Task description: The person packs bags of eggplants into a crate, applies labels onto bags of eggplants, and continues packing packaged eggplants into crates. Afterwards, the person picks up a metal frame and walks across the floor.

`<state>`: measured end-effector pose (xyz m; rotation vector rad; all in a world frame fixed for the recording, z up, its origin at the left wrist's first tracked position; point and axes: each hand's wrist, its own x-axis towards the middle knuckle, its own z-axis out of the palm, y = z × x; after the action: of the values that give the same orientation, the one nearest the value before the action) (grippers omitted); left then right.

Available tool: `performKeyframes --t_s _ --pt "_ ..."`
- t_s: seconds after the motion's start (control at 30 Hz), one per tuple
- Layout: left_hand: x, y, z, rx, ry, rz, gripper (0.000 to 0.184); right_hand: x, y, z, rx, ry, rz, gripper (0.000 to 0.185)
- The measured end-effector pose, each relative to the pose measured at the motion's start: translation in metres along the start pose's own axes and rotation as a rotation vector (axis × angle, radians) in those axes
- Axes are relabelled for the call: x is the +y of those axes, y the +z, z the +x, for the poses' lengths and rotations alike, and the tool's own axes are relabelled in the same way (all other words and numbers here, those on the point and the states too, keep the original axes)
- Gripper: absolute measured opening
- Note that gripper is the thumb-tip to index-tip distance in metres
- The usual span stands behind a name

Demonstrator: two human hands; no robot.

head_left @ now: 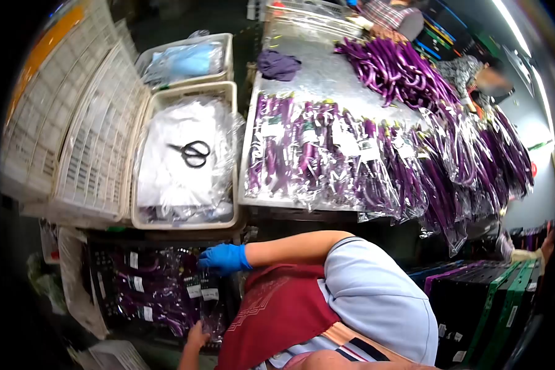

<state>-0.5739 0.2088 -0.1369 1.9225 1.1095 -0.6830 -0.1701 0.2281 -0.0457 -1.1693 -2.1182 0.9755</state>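
Note:
My right hand (226,258), in a blue glove, is closed on the upper end of a plastic bag of eggplants (210,299) with a white label. My bare left hand (197,337) is at the lower end of the same bag, its fingers closed against it and partly hidden. The bag lies at the near side of a black crate (97,271), beside several other labelled bags of long purple eggplants (148,283) lying in rows.
A metal table (317,68) bears bagged eggplants (351,154), a loose eggplant pile (394,71) and a purple cloth (278,65). Scissors (195,154) lie on plastic bags in a white bin (228,92). White crates (98,135) stand left, black crates (475,308) right. Co-workers stand beyond the table.

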Motion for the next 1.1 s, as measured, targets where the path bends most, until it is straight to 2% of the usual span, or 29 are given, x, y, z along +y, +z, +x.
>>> performKeyframes --t_s 0.03,0.1,0.17,0.2,0.23,0.27,0.3,0.33,0.37,0.43,0.47,0.5,0.53,0.57,0.63,0.67,0.7,0.77,0.83,0.87,0.93,0.97,1.0,1.03,1.07,1.1 --pt "-0.004 0.007 0.005 0.030 -0.068 0.109 0.055 -0.006 -0.021 -0.019 0.075 0.007 0.031 0.040" --pt "0.021 0.010 0.004 0.035 -0.304 0.119 0.053 -0.016 -0.056 -0.058 0.217 0.013 0.103 0.042" --pt "-0.003 0.032 0.008 0.031 -0.265 0.237 0.054 -0.034 -0.104 -0.099 0.348 0.084 0.061 0.045" --pt "-0.006 0.030 0.009 0.033 -0.221 0.236 0.038 -0.027 -0.124 -0.122 0.412 0.130 0.117 0.044" --pt "0.008 0.007 0.007 -0.053 -0.168 0.265 0.032 -0.019 -0.144 -0.147 0.473 0.173 0.174 0.043" --pt "0.043 -0.038 -0.001 -0.139 -0.116 0.292 0.027 -0.010 -0.159 -0.175 0.789 0.226 -0.221 0.040" --pt "0.076 -0.079 -0.003 -0.226 -0.065 0.322 0.024 -0.016 -0.193 -0.203 0.858 0.380 0.062 0.035" --pt "0.102 -0.111 0.006 -0.174 -0.104 0.343 0.023 0.002 -0.209 -0.230 1.061 0.517 -0.079 0.030" --pt "0.133 -0.140 0.015 -0.119 -0.142 0.364 0.025 0.047 -0.214 -0.266 1.220 0.664 -0.077 0.028" --pt "0.212 -0.187 0.021 0.185 0.162 -0.034 0.022 0.062 -0.231 -0.307 1.098 1.060 -0.301 0.041" --pt "0.270 -0.200 0.028 0.237 0.359 -0.209 0.018 0.073 -0.230 -0.310 0.981 1.159 -0.273 0.047" --pt "0.329 -0.208 0.033 0.194 0.389 -0.405 0.019 0.084 -0.226 -0.313 0.859 1.252 -0.248 0.053" --pt "0.366 -0.209 0.053 0.128 0.527 -0.423 0.021 0.092 -0.220 -0.309 0.922 1.214 -0.331 0.052" --pt "0.414 -0.207 0.063 0.041 0.485 -0.529 0.023 0.115 -0.215 -0.316 0.990 1.128 -0.212 0.042" --pt "0.485 -0.187 0.116 -0.042 0.666 -0.525 0.027 0.112 -0.217 -0.319 1.251 0.911 0.479 0.032" --pt "0.522 -0.179 0.132 -0.082 0.765 -0.526 0.029 0.090 -0.225 -0.314 1.314 0.818 0.776 0.027" --pt "0.548 -0.168 0.159 -0.103 0.729 -0.520 0.030 0.098 -0.227 -0.323 1.265 0.772 0.759 0.026" --pt "0.590 -0.146 0.196 0.095 0.779 -0.431 0.032 0.089 -0.231 -0.330 1.305 0.663 0.900 0.025" --pt "0.622 -0.137 0.192 -0.116 0.673 -0.687 0.035 0.077 -0.236 -0.339 1.309 0.631 1.015 0.023" --pt "0.630 -0.132 0.193 -0.146 0.673 -0.690 0.037 0.077 -0.237 -0.340 1.318 0.608 1.020 0.022" --pt "0.642 -0.130 0.187 -0.214 0.583 -0.736 0.050 0.063 -0.238 -0.335 1.351 0.573 0.987 0.022" --pt "0.647 -0.129 0.185 -0.253 0.532 -0.780 0.057 0.033 -0.247 -0.322 1.365 0.519 1.029 0.026" --pt "0.647 -0.132 0.189 -0.354 0.516 -0.817 0.071 0.022 -0.249 -0.314 1.346 0.524 1.007 0.029" --pt "0.646 -0.132 0.193 -0.426 0.519 -0.866 0.076 0.018 -0.248 -0.307 1.325 0.527 0.983 0.032" --pt "0.647 -0.133 0.193 -0.436 0.501 -0.860 0.082 0.028 -0.239 -0.304 1.237 0.618 0.818 0.037" --pt "0.650 -0.136 0.186 -0.446 0.483 -0.854 0.087 0.043 -0.225 -0.294 1.242 0.489 0.676 0.037"
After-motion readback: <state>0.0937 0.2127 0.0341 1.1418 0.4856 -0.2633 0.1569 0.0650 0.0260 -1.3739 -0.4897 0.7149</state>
